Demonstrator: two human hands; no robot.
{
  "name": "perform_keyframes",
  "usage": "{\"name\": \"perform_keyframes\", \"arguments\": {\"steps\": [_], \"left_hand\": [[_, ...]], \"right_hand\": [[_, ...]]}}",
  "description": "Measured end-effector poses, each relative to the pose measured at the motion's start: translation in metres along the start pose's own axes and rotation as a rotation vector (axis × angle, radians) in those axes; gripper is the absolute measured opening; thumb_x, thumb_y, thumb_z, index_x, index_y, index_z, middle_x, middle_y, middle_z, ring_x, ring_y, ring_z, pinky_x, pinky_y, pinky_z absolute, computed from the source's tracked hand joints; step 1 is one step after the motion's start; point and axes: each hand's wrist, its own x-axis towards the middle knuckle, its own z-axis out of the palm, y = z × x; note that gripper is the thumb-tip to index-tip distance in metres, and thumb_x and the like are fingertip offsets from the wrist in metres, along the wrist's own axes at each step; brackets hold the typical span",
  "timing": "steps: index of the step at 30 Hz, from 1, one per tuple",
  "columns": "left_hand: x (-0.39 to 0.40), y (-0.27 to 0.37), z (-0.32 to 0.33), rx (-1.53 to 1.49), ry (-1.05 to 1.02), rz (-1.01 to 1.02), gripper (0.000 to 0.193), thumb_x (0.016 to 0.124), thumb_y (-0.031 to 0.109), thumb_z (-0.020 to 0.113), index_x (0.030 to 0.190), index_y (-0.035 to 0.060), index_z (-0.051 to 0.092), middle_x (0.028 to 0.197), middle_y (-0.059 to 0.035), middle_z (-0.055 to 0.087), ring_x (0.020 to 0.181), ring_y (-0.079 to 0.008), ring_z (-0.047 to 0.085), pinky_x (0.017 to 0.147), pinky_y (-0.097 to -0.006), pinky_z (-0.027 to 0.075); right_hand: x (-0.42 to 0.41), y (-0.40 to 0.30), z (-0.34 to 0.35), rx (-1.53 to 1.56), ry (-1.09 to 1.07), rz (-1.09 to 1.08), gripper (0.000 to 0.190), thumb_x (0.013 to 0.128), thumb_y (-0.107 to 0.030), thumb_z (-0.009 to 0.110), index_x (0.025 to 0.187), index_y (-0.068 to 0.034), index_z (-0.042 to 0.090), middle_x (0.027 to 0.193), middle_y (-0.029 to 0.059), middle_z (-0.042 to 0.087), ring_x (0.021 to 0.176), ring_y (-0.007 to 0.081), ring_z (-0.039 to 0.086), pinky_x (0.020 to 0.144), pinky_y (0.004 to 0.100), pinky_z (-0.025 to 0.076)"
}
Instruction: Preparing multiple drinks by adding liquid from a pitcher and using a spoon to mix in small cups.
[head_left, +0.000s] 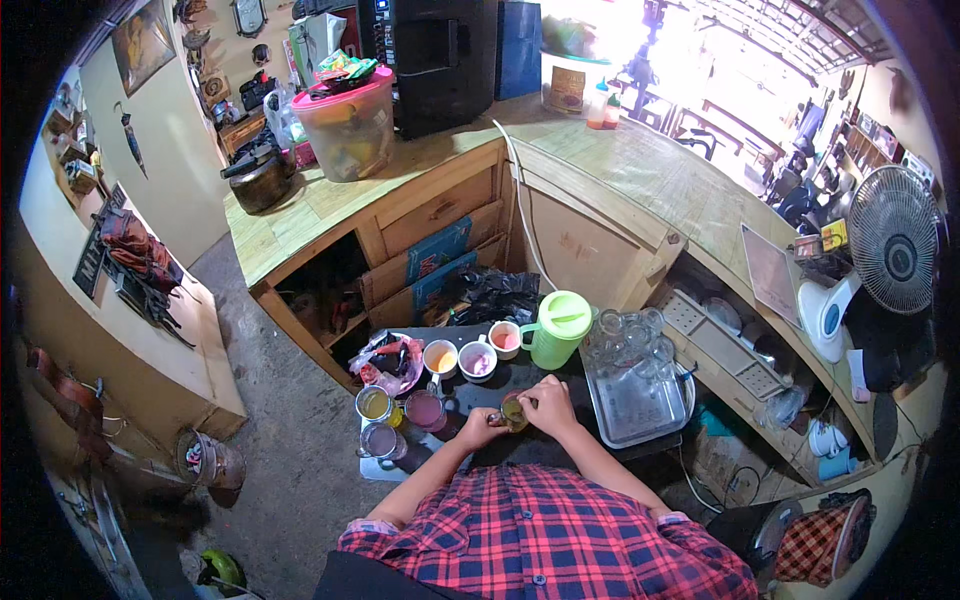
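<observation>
My left hand (480, 429) grips the handle of a glass mug (513, 415) of yellowish-green liquid on the dark table top (484, 397). Above this mug's rim is my right hand (549, 405), fingers bent together; whether they pinch a small utensil is hidden. Beyond them stand a white cup of orange contents (441, 358), one of pale purple contents (478, 360) and one of pinkish-orange contents (505, 339). To the left are glass mugs with yellow (374, 404), reddish-purple (426, 410) and greyish-purple liquid (383, 442).
A light green lidded pitcher (559, 330) stands beyond my right hand. Right of it, a metal tray (641, 412) bears several upturned glasses (628, 337). A bowl of plastic packets (390, 360) sits at the table's far left. A wooden counter (442, 161) wraps around the far side; a white cable (517, 180) hangs over it.
</observation>
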Motion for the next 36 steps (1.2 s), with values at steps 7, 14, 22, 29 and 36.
{"name": "perform_keyframes", "arguments": {"steps": [7, 14, 22, 29, 36], "left_hand": [[-0.001, -0.003, 0.0, -0.011, -0.007, -0.006, 0.034, 0.071, 0.007, 0.077, 0.064, -0.0016, 0.046, 0.057, 0.0022, 0.037, 0.058, -0.0084, 0.032, 0.051, -0.0304, 0.034], [0.001, -0.012, 0.001, 0.009, 0.002, 0.015, 0.04, 0.07, 0.01, 0.078, 0.062, -0.0014, 0.041, 0.056, -0.0018, 0.033, 0.057, -0.011, 0.03, 0.051, -0.0325, 0.033], [0.001, -0.009, 0.002, 0.003, 0.017, 0.018, 0.036, 0.07, 0.008, 0.078, 0.064, -0.0022, 0.044, 0.056, -0.002, 0.035, 0.057, -0.0106, 0.031, 0.051, -0.032, 0.034], [0.002, -0.009, -0.001, 0.009, -0.016, 0.013, 0.033, 0.071, 0.008, 0.077, 0.064, -0.0027, 0.046, 0.057, -0.0003, 0.037, 0.058, -0.009, 0.032, 0.051, -0.0314, 0.034], [0.001, -0.007, 0.0, 0.004, -0.014, 0.003, 0.04, 0.071, 0.008, 0.077, 0.061, -0.0007, 0.039, 0.056, -0.0001, 0.033, 0.058, -0.0094, 0.029, 0.05, -0.0323, 0.031]], "right_hand": [[-0.001, 0.0, 0.001, 0.057, -0.047, 0.028, 0.008, 0.073, -0.017, 0.067, 0.073, -0.011, 0.072, 0.074, 0.0051, 0.067, 0.082, 0.024, 0.057, 0.076, 0.0408, 0.042], [0.001, -0.008, -0.003, -0.105, -0.106, -0.02, 0.009, 0.073, -0.018, 0.068, 0.075, -0.011, 0.072, 0.076, 0.0047, 0.067, 0.083, 0.0226, 0.058, 0.074, 0.0396, 0.04], [0.002, -0.006, 0.001, -0.004, 0.012, -0.098, 0.01, 0.075, -0.018, 0.066, 0.074, -0.009, 0.071, 0.075, 0.0066, 0.066, 0.081, 0.0234, 0.058, 0.072, 0.0399, 0.04], [0.0, -0.003, 0.005, 0.014, 0.021, -0.095, 0.009, 0.075, -0.017, 0.066, 0.076, -0.009, 0.07, 0.074, 0.0064, 0.066, 0.08, 0.0235, 0.058, 0.071, 0.04, 0.04], [0.002, -0.003, 0.001, -0.03, 0.051, -0.118, 0.009, 0.075, -0.016, 0.067, 0.075, -0.009, 0.07, 0.075, 0.0057, 0.066, 0.079, 0.0227, 0.058, 0.072, 0.0395, 0.039]]}}
